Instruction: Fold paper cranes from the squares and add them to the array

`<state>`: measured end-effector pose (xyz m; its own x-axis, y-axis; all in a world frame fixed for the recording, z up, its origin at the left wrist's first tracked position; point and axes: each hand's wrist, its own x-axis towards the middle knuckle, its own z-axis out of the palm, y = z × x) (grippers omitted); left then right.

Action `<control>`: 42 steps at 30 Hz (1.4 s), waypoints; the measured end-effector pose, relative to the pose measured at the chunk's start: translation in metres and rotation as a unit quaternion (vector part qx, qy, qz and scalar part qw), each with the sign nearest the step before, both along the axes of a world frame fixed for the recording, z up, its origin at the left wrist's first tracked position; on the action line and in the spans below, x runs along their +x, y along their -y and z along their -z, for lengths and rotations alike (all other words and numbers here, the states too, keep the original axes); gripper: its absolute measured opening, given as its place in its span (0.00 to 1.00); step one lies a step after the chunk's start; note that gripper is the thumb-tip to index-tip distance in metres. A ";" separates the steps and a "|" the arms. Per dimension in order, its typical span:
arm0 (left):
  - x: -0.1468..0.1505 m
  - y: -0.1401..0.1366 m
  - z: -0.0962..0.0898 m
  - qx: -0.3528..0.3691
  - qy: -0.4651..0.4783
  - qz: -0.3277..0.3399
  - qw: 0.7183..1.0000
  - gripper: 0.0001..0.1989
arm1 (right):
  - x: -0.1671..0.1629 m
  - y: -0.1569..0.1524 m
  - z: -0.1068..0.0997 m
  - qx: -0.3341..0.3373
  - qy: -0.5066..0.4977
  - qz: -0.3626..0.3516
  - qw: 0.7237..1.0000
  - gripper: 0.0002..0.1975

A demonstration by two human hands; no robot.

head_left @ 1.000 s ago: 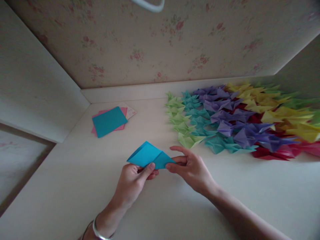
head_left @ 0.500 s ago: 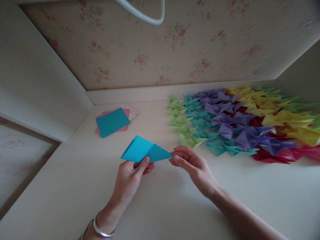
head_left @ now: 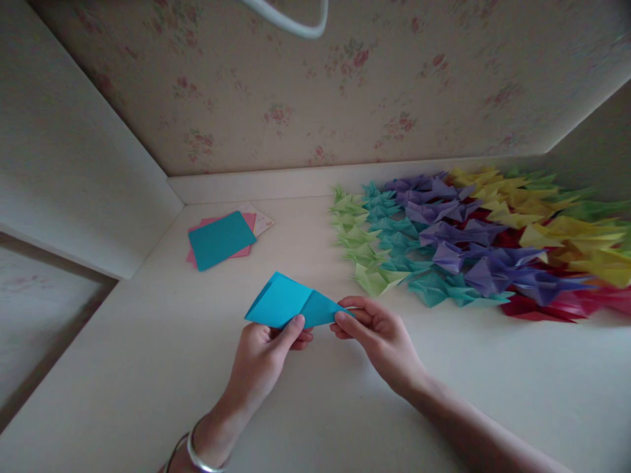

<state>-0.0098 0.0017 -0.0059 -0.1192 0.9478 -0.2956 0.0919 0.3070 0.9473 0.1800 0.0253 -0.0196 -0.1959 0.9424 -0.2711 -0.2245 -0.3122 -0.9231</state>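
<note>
A folded sheet of blue origami paper point(head_left: 283, 299) is held above the white table, with a crease across its middle and a narrow point on the right. My left hand point(head_left: 269, 351) pinches its lower edge, thumb on top and fingers underneath. The thumb and fingers of my right hand point(head_left: 372, 335) close on the pointed right end and cover part of the tip. A metal bangle point(head_left: 200, 453) circles my left wrist.
Several rows of folded paper cranes, among them purple ones point(head_left: 458, 236), yellow ones point(head_left: 572, 236) and light green ones point(head_left: 362, 246), spread over the right side of the table point(head_left: 315, 420). At the back left, a teal sheet point(head_left: 221, 241) lies on pink paper point(head_left: 245, 251). A white cable point(head_left: 290, 23) hangs above.
The blue paper and my left hand have shifted slightly right and down. My right hand has moved a little left, its thumb now further over the paper's pointed end.
</note>
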 end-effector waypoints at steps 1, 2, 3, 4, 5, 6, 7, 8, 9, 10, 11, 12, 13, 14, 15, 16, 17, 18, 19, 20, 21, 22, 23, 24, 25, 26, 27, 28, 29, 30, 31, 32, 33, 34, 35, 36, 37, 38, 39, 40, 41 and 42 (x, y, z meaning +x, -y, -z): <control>0.000 0.000 0.000 -0.002 0.002 0.003 1.000 0.14 | 0.001 0.000 0.000 0.001 0.008 0.001 1.000 0.20; 0.000 0.000 -0.001 -0.002 0.002 0.003 1.000 0.14 | 0.001 0.000 0.000 0.003 0.016 0.002 1.000 0.20; 0.001 0.000 0.000 -0.003 0.001 0.002 1.000 0.14 | 0.002 0.000 0.000 0.006 0.025 0.003 1.000 0.20; 0.001 0.000 0.000 -0.003 0.002 0.001 1.000 0.14 | 0.003 0.000 0.000 0.009 0.033 0.003 0.999 0.20; 0.002 0.000 0.000 -0.003 0.004 0.000 1.000 0.15 | 0.003 0.000 0.000 0.011 0.040 0.002 0.999 0.19; 0.003 0.000 0.001 -0.004 0.009 -0.004 1.000 0.15 | 0.003 -0.001 0.000 0.014 0.044 0.000 0.999 0.19; 0.004 0.001 0.001 -0.006 0.015 -0.008 1.000 0.15 | 0.003 -0.001 0.000 0.015 0.045 -0.003 0.999 0.19; 0.005 0.001 0.001 -0.011 0.020 -0.013 1.000 0.15 | 0.003 -0.001 0.000 0.014 0.041 -0.008 0.999 0.19; 0.006 0.002 0.001 -0.017 0.021 -0.015 1.000 0.15 | 0.002 0.000 0.000 0.013 0.036 -0.016 0.999 0.19; 0.007 0.003 0.001 -0.024 0.016 -0.013 1.000 0.15 | 0.001 0.000 0.001 0.014 0.034 -0.026 0.999 0.19; 0.008 0.004 0.000 -0.030 0.008 -0.002 1.000 0.15 | 0.000 0.001 0.001 0.018 0.038 -0.042 0.998 0.19; 0.008 0.005 -0.001 -0.032 -0.003 0.016 0.999 0.15 | -0.002 0.003 0.001 0.024 0.047 -0.058 0.997 0.20; 0.008 0.006 -0.002 -0.031 -0.013 0.037 0.999 0.15 | -0.003 0.004 0.001 0.033 0.061 -0.073 0.995 0.20; 0.009 0.007 -0.002 -0.027 -0.020 0.053 0.998 0.14 | -0.004 0.005 0.001 0.042 0.077 -0.086 0.992 0.20; 0.009 0.007 -0.003 -0.023 -0.021 0.062 0.998 0.14 | -0.005 0.005 0.001 0.049 0.093 -0.094 0.990 0.19; 0.010 0.008 -0.003 -0.021 -0.018 0.061 0.998 0.13 | -0.005 0.006 0.001 0.054 0.104 -0.099 0.988 0.19; 0.011 0.008 -0.003 -0.022 -0.011 0.053 0.998 0.13 | -0.005 0.005 0.001 0.055 0.111 -0.101 0.987 0.18; 0.011 0.008 -0.003 -0.026 0.001 0.043 0.999 0.13 | -0.005 0.005 0.002 0.055 0.112 -0.102 0.987 0.18; 0.012 0.007 -0.003 -0.031 0.016 0.034 0.999 0.14 | -0.004 0.004 0.002 0.052 0.107 -0.101 0.988 0.17; 0.012 0.007 -0.002 -0.038 0.032 0.028 0.998 0.15 | -0.004 0.003 0.002 0.046 0.097 -0.099 0.989 0.17; 0.012 0.006 -0.001 -0.042 0.043 0.024 0.998 0.16 | -0.003 0.002 0.003 0.037 0.086 -0.096 0.991 0.17; 0.011 0.005 -0.001 -0.044 0.047 0.017 0.998 0.17 | -0.003 0.002 0.003 0.027 0.074 -0.093 0.993 0.18; 0.010 0.004 0.000 -0.043 0.045 0.011 0.998 0.17 | -0.002 0.001 0.003 0.017 0.063 -0.091 0.994 0.19; 0.009 0.004 0.001 -0.041 0.039 0.005 0.998 0.17 | -0.002 0.001 0.003 0.011 0.054 -0.091 0.994 0.19; 0.008 0.003 0.001 -0.037 0.030 -0.002 0.999 0.18 | -0.002 0.001 0.003 0.009 0.046 -0.093 0.995 0.19; 0.007 0.003 0.001 -0.033 0.021 -0.009 0.999 0.18 | -0.002 0.001 0.003 0.009 0.039 -0.095 0.995 0.19; 0.006 0.003 0.000 -0.030 0.014 -0.015 0.999 0.18 | -0.002 0.001 0.003 0.010 0.033 -0.097 0.995 0.19; 0.006 0.003 0.000 -0.028 0.007 -0.022 0.999 0.18 | -0.002 0.001 0.002 0.010 0.028 -0.098 0.995 0.19; 0.007 0.004 -0.001 -0.025 0.002 -0.029 0.999 0.19 | -0.001 0.001 0.002 0.010 0.026 -0.100 0.995 0.19; 0.008 0.004 -0.001 -0.023 -0.003 -0.036 0.999 0.19 | -0.001 0.001 0.001 0.008 0.025 -0.102 0.994 0.20; 0.008 0.004 -0.002 -0.021 -0.006 -0.040 0.999 0.19 | -0.001 0.001 0.000 0.006 0.024 -0.103 0.994 0.20; 0.009 0.005 -0.003 -0.021 -0.006 -0.040 0.999 0.19 | 0.000 0.000 0.000 0.004 0.023 -0.104 0.994 0.21; 0.009 0.005 -0.003 -0.022 -0.005 -0.034 0.999 0.19 | 0.000 0.000 -0.001 0.003 0.024 -0.105 0.994 0.21; 0.009 0.006 -0.003 -0.025 -0.004 -0.023 0.999 0.20 | 0.000 0.000 -0.001 0.003 0.025 -0.104 0.994 0.21; 0.008 0.007 -0.002 -0.031 -0.007 -0.004 0.999 0.21 | 0.001 -0.001 -0.001 0.004 0.027 -0.101 0.994 0.21; 0.008 0.007 -0.002 -0.040 -0.012 0.021 0.999 0.23 | 0.001 -0.001 -0.001 0.007 0.029 -0.099 0.995 0.21; 0.007 0.008 -0.001 -0.050 -0.021 0.049 0.997 0.24 | 0.001 -0.002 -0.001 0.011 0.031 -0.100 0.994 0.20; 0.006 0.009 0.000 -0.060 -0.032 0.078 0.995 0.25 | 0.002 -0.002 -0.001 0.020 0.034 -0.106 0.994 0.18; 0.005 0.009 0.002 -0.070 -0.041 0.105 0.991 0.25 | 0.002 -0.002 -0.001 0.033 0.042 -0.117 0.992 0.17; 0.005 0.009 0.003 -0.079 -0.047 0.128 0.987 0.25 | 0.003 -0.002 -0.001 0.051 0.054 -0.130 0.989 0.15; 0.005 0.010 0.005 -0.089 -0.049 0.148 0.984 0.25 | 0.003 -0.002 -0.001 0.070 0.071 -0.142 0.985 0.14; 0.005 0.010 0.006 -0.097 -0.047 0.162 0.981 0.26 | 0.004 -0.002 -0.001 0.092 0.091 -0.150 0.980 0.14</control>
<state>-0.0051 -0.0078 -0.0118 0.1443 0.8671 -0.4767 0.2984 0.4212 0.8565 0.1838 0.0269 -0.0185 -0.4362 0.8860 -0.1571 0.0249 -0.1626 -0.9864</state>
